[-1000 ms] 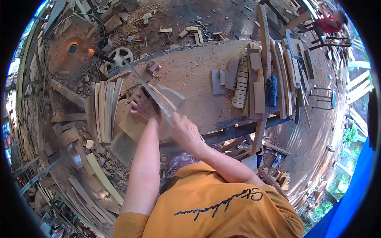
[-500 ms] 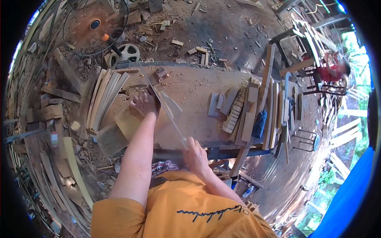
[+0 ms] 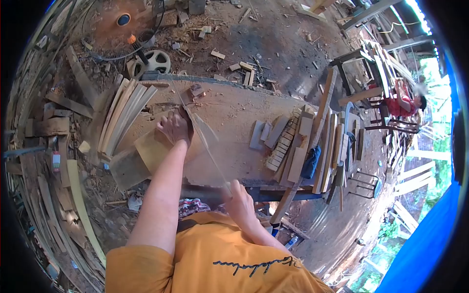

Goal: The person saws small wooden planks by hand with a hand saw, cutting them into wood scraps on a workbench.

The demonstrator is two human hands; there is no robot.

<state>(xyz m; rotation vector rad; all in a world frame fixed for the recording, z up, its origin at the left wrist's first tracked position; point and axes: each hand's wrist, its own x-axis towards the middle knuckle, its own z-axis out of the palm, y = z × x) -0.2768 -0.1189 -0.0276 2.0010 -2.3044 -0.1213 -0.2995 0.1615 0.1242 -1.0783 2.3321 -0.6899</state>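
My right hand [image 3: 241, 201] is closed around the near end of a long, thin, straight strip [image 3: 210, 152], which may be a saw blade seen edge-on. The strip slants up and left across the workbench [image 3: 244, 115], past my left hand. My left hand [image 3: 174, 127] rests on the bench with bent fingers against a dark piece [image 3: 185, 113] beside the strip; what it grips is mostly hidden. A pale, blurred shape [image 3: 208, 131] shows just right of the strip. Under my left wrist lies a flat yellowish board [image 3: 152, 149]. A small reddish-brown block [image 3: 196, 90] sits beyond the strip.
Curved wooden slats [image 3: 124, 115] lean together at the bench's left. Several wood pieces [image 3: 298, 151] and a blue cloth [image 3: 310, 162] crowd its right. A fan [image 3: 123, 20] stands beyond. A seated person [image 3: 401, 102] is far right, near a stool [image 3: 375, 186].
The pale shape beside the strip has become blurred. My right hand and the strip's near end are slightly lower. The view has shifted a little; my left hand stays in place on the bench.
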